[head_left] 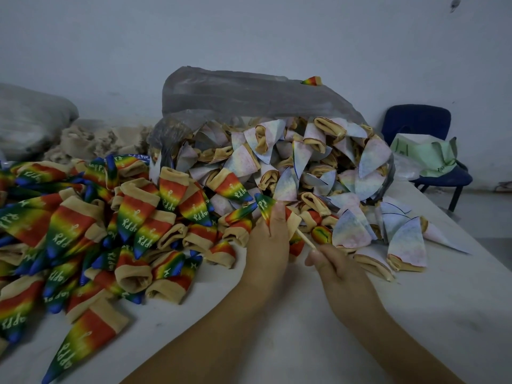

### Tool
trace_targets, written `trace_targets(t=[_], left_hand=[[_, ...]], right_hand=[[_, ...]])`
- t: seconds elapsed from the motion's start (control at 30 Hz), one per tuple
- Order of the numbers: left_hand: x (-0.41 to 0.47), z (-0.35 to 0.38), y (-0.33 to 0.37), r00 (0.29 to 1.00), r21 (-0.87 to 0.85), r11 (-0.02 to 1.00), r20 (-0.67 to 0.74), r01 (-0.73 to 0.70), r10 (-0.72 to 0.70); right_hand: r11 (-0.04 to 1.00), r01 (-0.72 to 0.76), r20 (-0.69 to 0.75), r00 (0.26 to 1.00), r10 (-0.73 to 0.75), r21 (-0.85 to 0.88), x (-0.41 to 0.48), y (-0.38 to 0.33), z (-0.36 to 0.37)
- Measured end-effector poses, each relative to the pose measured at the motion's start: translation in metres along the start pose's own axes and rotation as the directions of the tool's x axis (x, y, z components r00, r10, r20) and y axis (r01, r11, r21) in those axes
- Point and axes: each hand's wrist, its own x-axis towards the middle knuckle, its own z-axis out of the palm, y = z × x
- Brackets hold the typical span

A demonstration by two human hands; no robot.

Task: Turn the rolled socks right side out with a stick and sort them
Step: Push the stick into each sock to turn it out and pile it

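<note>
As our left fingers (277, 217) grip a rainbow sock (264, 207), right fingers (316, 257) pinching the stick (304, 239), the twelve-o'clock bag (235, 92) holds pale socks (304, 162)

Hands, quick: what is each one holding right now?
Left hand: grips a rainbow sock.
Right hand: pinches the stick, which runs into that sock.
</note>
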Motion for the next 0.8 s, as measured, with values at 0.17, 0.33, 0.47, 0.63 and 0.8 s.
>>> trace_targets(t=[0.17,0.33,0.47,0.63,0.8], left_hand=[[0.002,-0.004,-0.007,0.996,0.009,0.996,0.031,0.085,-0.086],[0.01,-0.008,-0.011,0.91,-0.275,0.87,0.059,0.41,-0.41],[0.012,-0.014,-0.009,0.874,-0.488,0.74,0.109,0.463,-0.474],[0.01,-0.015,-0.009,0.916,-0.66,0.636,0.267,0.4,-0.299],[0.004,-0.009,0.005,0.931,-0.473,0.803,0.149,0.363,-0.333]], right_hand=[[0.998,-0.002,0.069,0.998,0.006,-0.069,0.003,0.006,-0.005],[0.91,0.144,0.101,0.988,-0.113,-0.388,0.017,0.012,-0.024],[0.852,0.262,0.119,0.965,-0.233,-0.454,0.014,0.011,-0.031],[0.829,0.329,0.137,0.944,-0.3,-0.452,0.012,0.008,-0.038],[0.856,0.343,0.144,0.939,-0.312,-0.385,0.012,0.007,-0.038]])
